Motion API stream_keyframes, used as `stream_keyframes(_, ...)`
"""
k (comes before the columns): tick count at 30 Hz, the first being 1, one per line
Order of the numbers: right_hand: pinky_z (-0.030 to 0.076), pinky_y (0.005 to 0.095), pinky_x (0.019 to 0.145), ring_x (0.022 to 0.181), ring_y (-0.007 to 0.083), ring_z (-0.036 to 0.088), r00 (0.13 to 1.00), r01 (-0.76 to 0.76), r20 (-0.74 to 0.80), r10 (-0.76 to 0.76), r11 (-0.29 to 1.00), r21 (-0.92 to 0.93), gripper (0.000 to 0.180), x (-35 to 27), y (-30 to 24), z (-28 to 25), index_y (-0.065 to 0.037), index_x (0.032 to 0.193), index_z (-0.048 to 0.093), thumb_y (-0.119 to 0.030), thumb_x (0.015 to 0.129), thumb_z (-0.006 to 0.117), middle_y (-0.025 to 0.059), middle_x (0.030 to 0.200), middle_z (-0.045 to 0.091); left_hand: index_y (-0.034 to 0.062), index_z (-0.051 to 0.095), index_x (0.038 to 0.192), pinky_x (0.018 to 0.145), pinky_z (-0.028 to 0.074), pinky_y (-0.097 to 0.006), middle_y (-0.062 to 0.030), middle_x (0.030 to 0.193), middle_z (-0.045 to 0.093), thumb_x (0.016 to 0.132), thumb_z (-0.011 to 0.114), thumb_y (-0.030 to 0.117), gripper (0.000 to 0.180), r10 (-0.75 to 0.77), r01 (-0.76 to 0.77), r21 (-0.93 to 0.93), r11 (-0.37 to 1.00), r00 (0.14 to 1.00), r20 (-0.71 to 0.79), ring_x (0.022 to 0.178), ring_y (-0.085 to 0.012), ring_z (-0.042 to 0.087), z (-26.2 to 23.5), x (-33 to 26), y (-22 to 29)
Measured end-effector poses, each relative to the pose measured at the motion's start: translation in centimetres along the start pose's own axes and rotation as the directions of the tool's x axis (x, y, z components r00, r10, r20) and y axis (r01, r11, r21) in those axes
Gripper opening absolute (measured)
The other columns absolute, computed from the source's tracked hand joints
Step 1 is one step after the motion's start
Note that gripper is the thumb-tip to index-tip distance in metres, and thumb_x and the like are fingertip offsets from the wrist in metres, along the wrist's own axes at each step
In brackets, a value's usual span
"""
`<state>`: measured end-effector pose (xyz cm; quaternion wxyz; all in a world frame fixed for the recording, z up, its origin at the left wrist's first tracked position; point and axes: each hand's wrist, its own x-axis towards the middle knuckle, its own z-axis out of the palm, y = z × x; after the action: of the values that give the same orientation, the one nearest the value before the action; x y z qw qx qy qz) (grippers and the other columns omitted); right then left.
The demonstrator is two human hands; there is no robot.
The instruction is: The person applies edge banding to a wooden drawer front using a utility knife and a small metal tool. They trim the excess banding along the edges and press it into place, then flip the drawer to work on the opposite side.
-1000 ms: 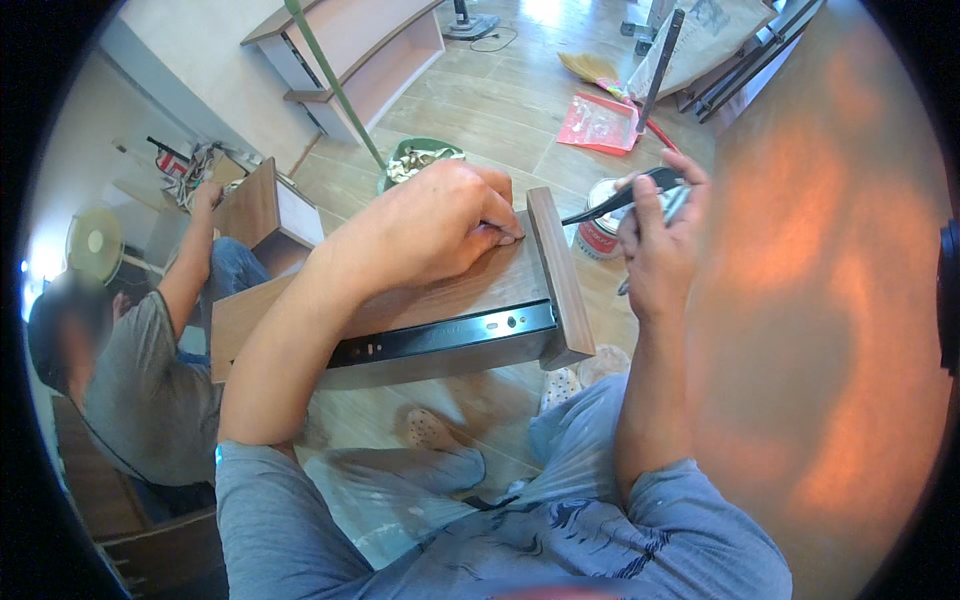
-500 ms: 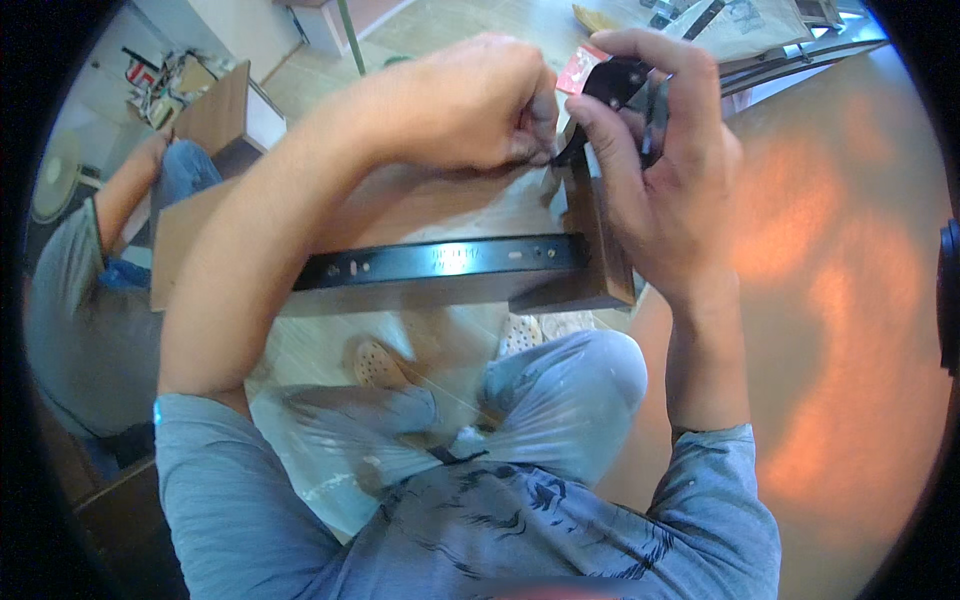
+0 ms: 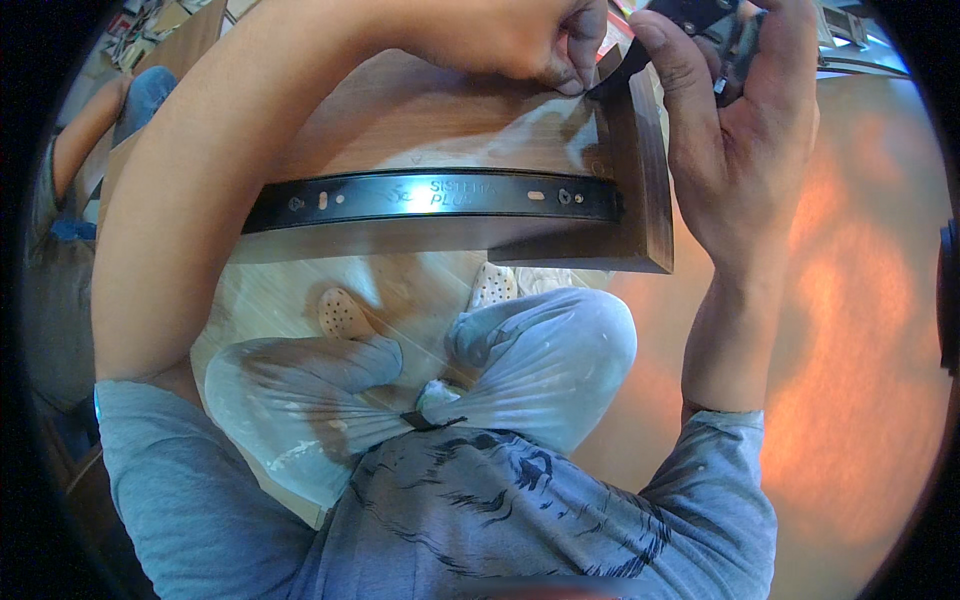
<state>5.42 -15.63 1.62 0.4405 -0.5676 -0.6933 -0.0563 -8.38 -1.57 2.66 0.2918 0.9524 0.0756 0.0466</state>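
Gripped in my right hand point(image 3: 755, 120) is a black tool point(image 3: 698, 14) with small screws and a shiny side part; its kind is unclear. A curved black strip point(image 3: 625, 72) runs from it down to the wooden panel point(image 3: 470, 125). My left hand point(image 3: 560, 45) is closed in a pinch at the panel's far right, beside the strip's tip; what sits between the fingertips is hidden. A black metal drawer rail point(image 3: 410, 197) with several holes lies along the panel's near edge. At the right, a dark wooden side piece point(image 3: 640, 180) meets the panel.
A broad brown board point(image 3: 850, 330) with orange glare lies to the right. Another person's arm point(image 3: 90, 140) and knee point(image 3: 148, 100) are at the far left. Below the panel are my bent legs point(image 3: 540, 350) and a tan perforated clog point(image 3: 343, 313) on the floor.
The panel, both hands and the black tool now appear larger and higher in view. My left fingertips are still at the strip's tip, and my right hand still grips the tool.
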Motion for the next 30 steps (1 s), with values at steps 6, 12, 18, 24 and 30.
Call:
stream_keyframes(6,0.050,0.0249,0.070,0.077,0.0110,0.060,1.000,0.005,-0.016,-0.007,0.994,-0.108,0.037,-0.6,-0.8,0.6,-0.001,0.128,0.054,0.007,0.095,0.069,0.0079,0.095,0.062,-0.0001,0.079,0.089,0.073,0.056,-0.043,-0.0242,0.080,0.073,0.082,0.071,0.008,0.014,-0.104,0.104,0.008,0.995,0.995,-0.004,0.078,-0.0370,0.073,0.2,0.0,0.2)
stream_keyframes(12,0.050,0.0259,0.069,0.077,0.0110,0.060,0.970,0.242,0.046,-0.241,0.970,-0.032,0.037,1.1,0.6,0.3,-0.001,0.127,0.055,0.007,0.094,0.069,0.0080,0.096,0.062,-0.0016,0.079,0.089,0.074,0.057,-0.043,-0.0255,0.080,0.073,0.081,0.072,0.008,0.014,-0.097,0.097,0.044,0.994,0.995,-0.007,0.078,-0.0381,0.073,-0.2,-0.1,0.2)
stream_keyframes(18,0.050,0.0266,0.070,0.077,0.0116,0.059,0.997,-0.070,-0.030,0.068,0.995,-0.074,0.038,-0.2,-1.2,0.6,-0.001,0.127,0.055,0.007,0.093,0.069,0.0076,0.097,0.062,-0.0019,0.078,0.087,0.072,0.056,-0.044,-0.0261,0.078,0.071,0.081,0.071,0.008,0.013,-0.005,0.005,0.005,1.000,1.000,0.000,0.077,-0.0387,0.072,-0.4,-0.3,0.1)
stream_keyframes(24,0.050,0.0270,0.072,0.079,0.0123,0.058,0.941,0.339,-0.052,-0.336,0.939,0.064,0.038,1.1,2.2,1.0,0.000,0.128,0.054,0.007,0.093,0.069,0.0082,0.104,0.061,-0.0027,0.076,0.083,0.071,0.055,-0.045,-0.0261,0.076,0.070,0.081,0.070,0.008,0.012,-0.133,0.132,0.057,0.990,0.991,0.025,0.076,-0.0395,0.072,-0.4,-0.1,0.3)
stream_keyframes(30,0.049,0.0256,0.078,0.084,0.0120,0.057,1.000,0.006,0.000,-0.006,0.999,-0.036,0.035,-1.0,0.7,0.4,0.000,0.129,0.053,0.003,0.098,0.069,0.0068,0.102,0.058,-0.0037,0.072,0.077,0.067,0.053,-0.046,-0.0254,0.072,0.068,0.081,0.068,0.008,0.013,-0.035,0.035,-0.010,0.999,0.999,-0.032,0.071,-0.0396,0.069,0.0,-0.2,0.0)
